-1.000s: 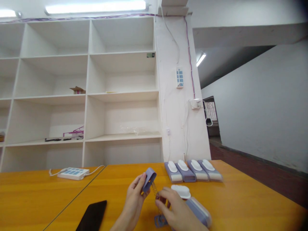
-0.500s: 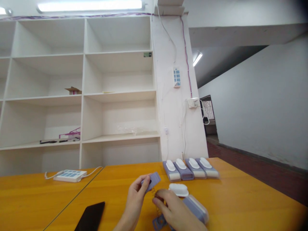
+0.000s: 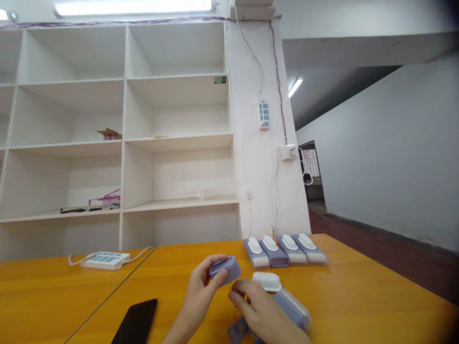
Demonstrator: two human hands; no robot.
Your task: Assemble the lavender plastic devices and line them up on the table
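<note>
My left hand (image 3: 201, 289) is closed on a small purple plastic part (image 3: 231, 270) with a rounded, hollow-looking shape, raised over the table. Just right of it, my right hand (image 3: 256, 306) pinches a thin wire coil spring (image 3: 237, 313), which hangs below the fingertips and is partly hidden. A flat purple piece with openings (image 3: 237, 330) lies beneath that hand. Beyond the right wrist rests a purple and clear plastic case (image 3: 292, 308), partly covered by the hand. A white oval brush-like piece (image 3: 267, 282) sits behind the right hand.
Several purple and white cases with white oval tops (image 3: 283, 251) stand in a row at the table's (image 3: 344, 296) back edge. A black phone-like slab (image 3: 135, 322) lies front left. Behind it is a white power strip (image 3: 105, 261). White shelves (image 3: 179, 205) rise beyond.
My left hand has turned the purple part, so more of its rounded, hollow side shows. The right hand has stayed nearly in place, still pinching the spring.
</note>
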